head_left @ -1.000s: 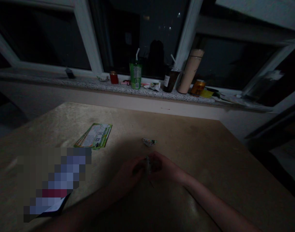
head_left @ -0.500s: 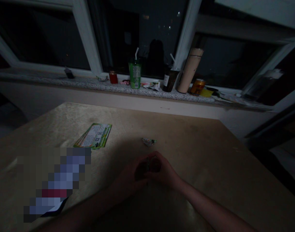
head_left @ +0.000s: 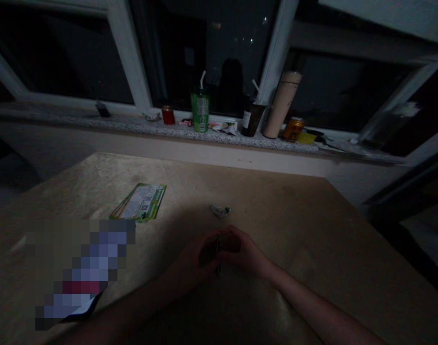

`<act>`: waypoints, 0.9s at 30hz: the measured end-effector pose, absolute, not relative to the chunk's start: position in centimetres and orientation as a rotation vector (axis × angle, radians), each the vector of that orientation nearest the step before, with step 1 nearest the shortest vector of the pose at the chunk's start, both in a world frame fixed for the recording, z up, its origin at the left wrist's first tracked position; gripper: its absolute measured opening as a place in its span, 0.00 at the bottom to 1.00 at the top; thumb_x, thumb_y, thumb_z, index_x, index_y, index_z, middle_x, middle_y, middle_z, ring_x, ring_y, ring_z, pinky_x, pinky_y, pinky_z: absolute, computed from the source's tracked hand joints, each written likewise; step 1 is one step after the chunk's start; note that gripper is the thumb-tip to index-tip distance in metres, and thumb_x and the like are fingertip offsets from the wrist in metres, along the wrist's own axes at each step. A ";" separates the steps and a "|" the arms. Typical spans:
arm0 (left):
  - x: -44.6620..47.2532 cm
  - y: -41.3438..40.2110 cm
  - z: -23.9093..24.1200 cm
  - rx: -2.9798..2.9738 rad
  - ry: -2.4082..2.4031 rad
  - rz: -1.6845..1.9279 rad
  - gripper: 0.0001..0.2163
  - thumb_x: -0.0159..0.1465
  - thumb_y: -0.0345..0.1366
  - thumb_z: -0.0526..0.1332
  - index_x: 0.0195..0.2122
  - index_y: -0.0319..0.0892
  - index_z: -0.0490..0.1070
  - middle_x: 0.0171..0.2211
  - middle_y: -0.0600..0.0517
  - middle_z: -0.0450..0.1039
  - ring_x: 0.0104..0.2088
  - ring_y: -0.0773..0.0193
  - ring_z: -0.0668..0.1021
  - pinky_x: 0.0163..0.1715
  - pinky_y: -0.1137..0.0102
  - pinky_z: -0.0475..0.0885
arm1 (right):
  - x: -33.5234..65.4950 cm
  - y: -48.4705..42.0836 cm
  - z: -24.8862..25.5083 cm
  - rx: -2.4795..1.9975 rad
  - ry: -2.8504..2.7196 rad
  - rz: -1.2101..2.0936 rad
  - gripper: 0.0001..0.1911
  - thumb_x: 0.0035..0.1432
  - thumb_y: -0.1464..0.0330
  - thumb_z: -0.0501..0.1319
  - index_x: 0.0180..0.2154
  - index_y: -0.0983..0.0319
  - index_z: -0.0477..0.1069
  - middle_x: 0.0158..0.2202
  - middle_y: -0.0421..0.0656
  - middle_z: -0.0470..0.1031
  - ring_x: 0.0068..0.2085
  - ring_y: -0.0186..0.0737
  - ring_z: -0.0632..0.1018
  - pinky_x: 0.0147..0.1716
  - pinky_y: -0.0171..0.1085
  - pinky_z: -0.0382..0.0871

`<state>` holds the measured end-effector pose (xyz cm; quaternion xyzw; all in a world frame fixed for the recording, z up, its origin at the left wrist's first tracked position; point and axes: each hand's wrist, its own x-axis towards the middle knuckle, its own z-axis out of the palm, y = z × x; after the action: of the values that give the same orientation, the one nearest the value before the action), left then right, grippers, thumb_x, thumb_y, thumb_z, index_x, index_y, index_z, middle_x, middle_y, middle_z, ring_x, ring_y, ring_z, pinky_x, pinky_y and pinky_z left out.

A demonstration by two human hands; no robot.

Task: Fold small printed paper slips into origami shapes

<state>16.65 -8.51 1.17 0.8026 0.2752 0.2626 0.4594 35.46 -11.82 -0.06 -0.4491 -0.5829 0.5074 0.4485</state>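
The scene is dim. My left hand (head_left: pixel 193 261) and my right hand (head_left: pixel 245 251) meet low over the tan table (head_left: pixel 312 230), fingers curled together round a thin dark strip (head_left: pixel 218 249) standing on edge between them. What the strip is I cannot make out. Just beyond my fingers lies a small crumpled scrap of paper (head_left: pixel 221 210). A green printed leaflet (head_left: pixel 140 202) lies flat to the left of it.
A blurred-out flat object (head_left: pixel 78 273) lies at the table's near left. On the stone windowsill (head_left: pixel 96 122) stand a green cup with a straw (head_left: pixel 200 110), a dark bottle (head_left: pixel 252 119), a tall beige flask (head_left: pixel 281 105), a gold can (head_left: pixel 293 129) and a red jar (head_left: pixel 167 115).
Both hands have stayed together at the same spot. The thin strip between them has been shifted slightly, and the fingers have closed tighter round it.
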 end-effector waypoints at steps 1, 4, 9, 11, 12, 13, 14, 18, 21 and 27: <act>16.7 -8.5 1.2 1.982 0.682 0.658 0.24 0.58 0.29 0.60 0.56 0.48 0.60 0.54 0.50 0.68 0.52 0.57 0.72 0.53 0.60 0.65 | 35.5 -11.8 -0.1 -1.111 -1.451 1.249 0.20 0.46 0.67 0.69 0.42 0.59 0.67 0.35 0.40 0.75 0.35 0.37 0.77 0.34 0.37 0.71; 16.8 -8.6 1.4 1.990 0.711 0.663 0.22 0.58 0.28 0.58 0.54 0.47 0.61 0.52 0.49 0.70 0.51 0.56 0.73 0.52 0.61 0.67 | 35.6 -11.8 -0.4 -1.094 -1.471 1.216 0.20 0.46 0.67 0.70 0.41 0.61 0.68 0.34 0.41 0.74 0.34 0.36 0.75 0.32 0.36 0.70; 16.8 -8.6 1.3 1.973 0.719 0.658 0.17 0.62 0.29 0.55 0.53 0.46 0.62 0.52 0.49 0.70 0.50 0.57 0.74 0.51 0.62 0.68 | 35.6 -11.7 -0.4 -1.052 -1.503 1.188 0.14 0.48 0.70 0.67 0.39 0.62 0.69 0.34 0.41 0.72 0.33 0.34 0.73 0.31 0.34 0.67; 16.7 -8.5 1.1 1.971 0.708 0.658 0.16 0.64 0.30 0.54 0.53 0.45 0.62 0.52 0.49 0.70 0.50 0.58 0.74 0.51 0.63 0.68 | 35.6 -11.8 -0.4 -1.059 -1.524 1.172 0.12 0.48 0.72 0.65 0.38 0.62 0.69 0.35 0.42 0.72 0.33 0.35 0.73 0.31 0.33 0.67; 16.7 -8.5 1.0 1.979 0.700 0.656 0.16 0.64 0.29 0.54 0.53 0.46 0.61 0.52 0.49 0.70 0.51 0.58 0.73 0.51 0.63 0.67 | 35.7 -11.9 -0.3 -1.063 -1.533 1.164 0.12 0.48 0.73 0.64 0.38 0.62 0.70 0.35 0.42 0.73 0.33 0.35 0.74 0.31 0.34 0.67; 16.6 -8.4 1.0 1.994 0.693 0.654 0.16 0.64 0.29 0.54 0.53 0.46 0.61 0.52 0.49 0.69 0.51 0.58 0.73 0.52 0.63 0.67 | 35.7 -11.9 -0.3 -1.065 -1.542 1.156 0.12 0.48 0.74 0.64 0.38 0.62 0.70 0.36 0.42 0.73 0.34 0.35 0.74 0.31 0.34 0.67; 16.6 -8.4 1.0 2.013 0.684 0.651 0.16 0.64 0.29 0.54 0.54 0.46 0.61 0.52 0.50 0.69 0.51 0.59 0.73 0.52 0.63 0.66 | 35.8 -12.0 -0.3 -1.064 -1.553 1.147 0.13 0.48 0.75 0.63 0.39 0.62 0.70 0.36 0.43 0.73 0.34 0.36 0.74 0.32 0.34 0.67; 16.4 -8.2 1.4 2.095 0.644 0.589 0.17 0.64 0.28 0.54 0.54 0.47 0.62 0.52 0.50 0.69 0.52 0.59 0.72 0.52 0.63 0.65 | 36.0 -12.3 -0.1 -1.081 -1.641 1.036 0.14 0.47 0.78 0.62 0.39 0.61 0.72 0.39 0.44 0.74 0.37 0.38 0.75 0.34 0.35 0.68; 16.3 -8.0 1.8 2.144 0.617 0.553 0.17 0.63 0.27 0.54 0.53 0.47 0.63 0.53 0.50 0.69 0.52 0.58 0.71 0.53 0.62 0.64 | 36.1 -12.6 0.1 -1.098 -1.693 0.991 0.15 0.47 0.79 0.61 0.38 0.60 0.73 0.40 0.44 0.74 0.38 0.39 0.75 0.35 0.36 0.68; 16.1 -7.7 2.1 2.212 0.581 0.495 0.18 0.63 0.28 0.55 0.53 0.48 0.63 0.53 0.51 0.69 0.51 0.58 0.72 0.52 0.63 0.65 | 36.7 -13.6 0.6 -1.074 -1.840 0.812 0.15 0.55 0.77 0.61 0.44 0.57 0.74 0.47 0.46 0.72 0.48 0.42 0.73 0.44 0.40 0.68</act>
<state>16.08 -7.71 2.07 0.8703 0.2287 0.1947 0.3903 36.65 -13.58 0.61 -0.4279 -0.7332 0.3238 0.4178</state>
